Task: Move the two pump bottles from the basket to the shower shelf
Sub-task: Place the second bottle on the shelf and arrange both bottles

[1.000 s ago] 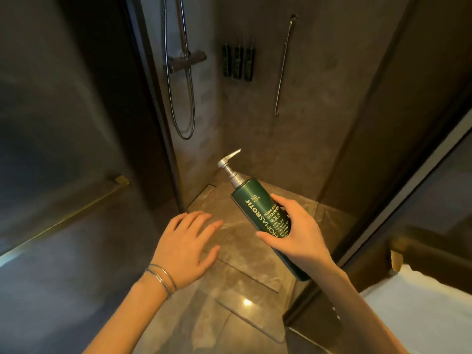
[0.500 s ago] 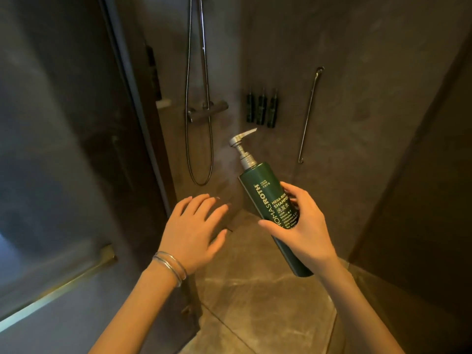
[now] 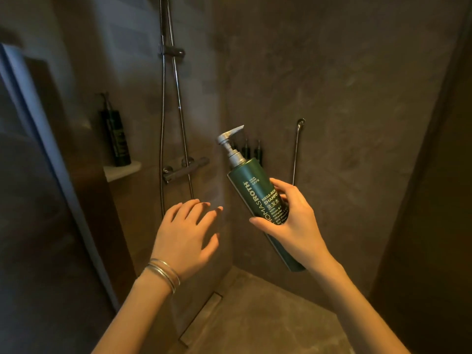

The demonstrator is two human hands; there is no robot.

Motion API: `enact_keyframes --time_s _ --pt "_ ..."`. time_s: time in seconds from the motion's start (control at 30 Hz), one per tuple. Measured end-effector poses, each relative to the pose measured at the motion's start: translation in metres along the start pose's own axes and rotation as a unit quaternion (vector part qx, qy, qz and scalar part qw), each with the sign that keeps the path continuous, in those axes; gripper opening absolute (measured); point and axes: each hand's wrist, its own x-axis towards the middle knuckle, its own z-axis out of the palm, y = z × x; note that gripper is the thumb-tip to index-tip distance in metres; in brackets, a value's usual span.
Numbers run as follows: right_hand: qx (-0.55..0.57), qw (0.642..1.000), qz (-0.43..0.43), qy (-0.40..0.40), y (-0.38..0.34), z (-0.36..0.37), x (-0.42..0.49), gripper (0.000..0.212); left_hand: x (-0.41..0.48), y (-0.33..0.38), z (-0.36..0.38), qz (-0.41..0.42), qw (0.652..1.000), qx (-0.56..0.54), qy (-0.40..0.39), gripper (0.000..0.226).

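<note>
My right hand (image 3: 293,221) grips a dark green shampoo pump bottle (image 3: 251,185) around its middle, tilted with the silver pump head pointing up and left. My left hand (image 3: 187,233) hovers open beside it, fingers spread, holding nothing, with bangles on the wrist. A second dark pump bottle (image 3: 116,139) stands upright on the small white shower shelf (image 3: 127,169) in the left corner, well left of and above both hands. The basket is out of view.
A shower rail and hose (image 3: 176,103) run down the wall with the mixer valve (image 3: 186,168) below the shelf's level. Three small dark bottles (image 3: 252,150) hang on the back wall behind the held bottle. A metal grab bar (image 3: 296,149) is at right, a glass door edge (image 3: 51,149) at left.
The view has swung upward and closer into the shower, bringing the shelf with its bottle into sight. Both hands rose with the green bottle, still held the same way.
</note>
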Motion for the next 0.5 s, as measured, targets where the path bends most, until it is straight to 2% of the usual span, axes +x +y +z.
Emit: enact_keyframes --time_s 0.23,0.5 --pt "0.054 0.998 -0.007 0.023 0.033 0.03 0.074 0.071 0.066 -0.039 0.036 0.006 0.999 0.031 -0.004 0.049" --pt "0.104 0.994 -0.026 0.013 0.092 0.064 0.154 0.072 0.109 -0.068 0.091 -0.048 0.997 0.051 -0.027 0.05"
